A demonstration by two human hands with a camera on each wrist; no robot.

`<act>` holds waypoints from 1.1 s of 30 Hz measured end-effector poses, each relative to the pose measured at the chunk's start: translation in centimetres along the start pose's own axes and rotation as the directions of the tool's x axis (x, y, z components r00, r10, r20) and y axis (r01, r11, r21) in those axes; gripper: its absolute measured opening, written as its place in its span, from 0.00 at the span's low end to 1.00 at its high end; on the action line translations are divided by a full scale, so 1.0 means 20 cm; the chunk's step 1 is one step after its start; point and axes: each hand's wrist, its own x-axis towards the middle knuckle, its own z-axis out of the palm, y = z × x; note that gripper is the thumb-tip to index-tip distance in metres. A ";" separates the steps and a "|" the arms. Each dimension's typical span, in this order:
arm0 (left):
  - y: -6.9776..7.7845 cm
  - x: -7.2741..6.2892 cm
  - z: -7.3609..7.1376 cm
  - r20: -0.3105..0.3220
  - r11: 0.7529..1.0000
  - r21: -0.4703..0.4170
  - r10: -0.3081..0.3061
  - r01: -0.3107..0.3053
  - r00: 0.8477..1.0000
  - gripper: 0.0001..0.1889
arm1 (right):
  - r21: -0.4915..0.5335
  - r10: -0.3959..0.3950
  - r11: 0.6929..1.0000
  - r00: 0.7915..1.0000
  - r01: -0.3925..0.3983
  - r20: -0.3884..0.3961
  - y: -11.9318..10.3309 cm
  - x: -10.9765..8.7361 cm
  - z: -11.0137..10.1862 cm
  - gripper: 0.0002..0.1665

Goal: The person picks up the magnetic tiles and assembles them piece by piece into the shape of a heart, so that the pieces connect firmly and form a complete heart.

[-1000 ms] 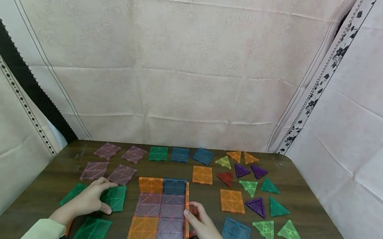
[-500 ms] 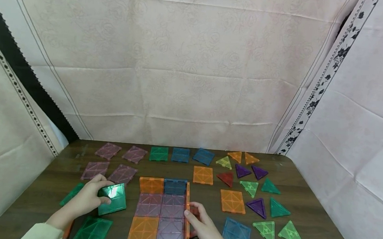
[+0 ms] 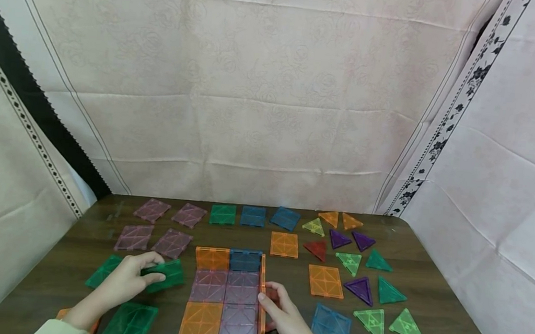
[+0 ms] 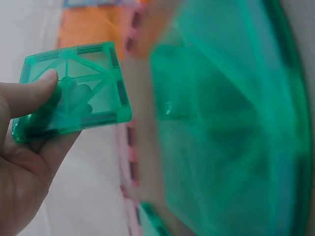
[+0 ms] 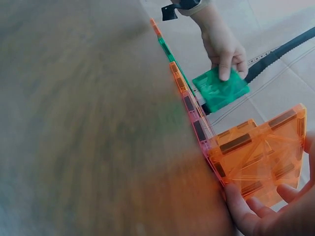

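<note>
My left hand (image 3: 129, 278) pinches a green square magnetic tile (image 4: 91, 105) between thumb and fingers, lifted and tilted left of the tile build. The build's flat floor has purple tiles (image 3: 208, 286) and an orange tile (image 3: 199, 325). At its back stand an orange tile (image 3: 212, 259) and a blue tile (image 3: 245, 261). Orange tiles form an upright wall along the right side; my right hand (image 3: 286, 315) grips the near orange wall tile (image 5: 270, 152), thumb at its top edge and fingers on the outer face.
A large green tile (image 3: 129, 324) and another green tile (image 3: 103, 271) lie near the left forearm. Purple squares (image 3: 133, 238) lie at back left. Right of the build are orange squares (image 3: 326, 281), a blue rectangle (image 3: 330, 330) and several coloured triangles (image 3: 371, 323).
My left hand has picked the green square up off the table, tilted it and moved it slightly right toward the build. The right hand stays at the orange wall.
</note>
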 end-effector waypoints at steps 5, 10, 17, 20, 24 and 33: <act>0.13 0.00 0.03 0.006 0.995 -0.059 0.084 -0.084 0.996 0.10 | 0.006 -0.003 1.000 1.000 0.003 -0.004 0.00 0.00 0.00 0.34; 0.23 -0.01 0.11 0.060 0.979 -0.136 0.160 -0.151 0.985 0.10 | 0.008 -0.003 1.000 1.000 0.003 -0.002 0.00 0.00 0.00 0.34; 0.32 -0.03 0.30 0.169 0.890 -0.409 0.293 -0.203 0.941 0.09 | -0.002 -0.004 1.000 1.000 0.004 -0.002 0.00 0.00 -0.01 0.34; 0.35 -0.04 0.37 0.209 0.862 -0.463 0.332 -0.206 0.920 0.09 | -0.005 0.000 1.000 1.000 0.000 -0.001 0.00 0.00 -0.01 0.34; 0.38 -0.04 0.45 0.245 0.842 -0.480 0.397 -0.245 0.884 0.08 | -0.003 0.008 1.000 1.000 -0.008 0.006 -0.01 0.00 -0.01 0.34; 0.42 -0.03 0.57 0.241 0.842 -0.398 0.479 -0.364 0.844 0.06 | 0.024 -0.001 1.000 1.000 0.000 0.026 0.00 0.00 -0.01 0.34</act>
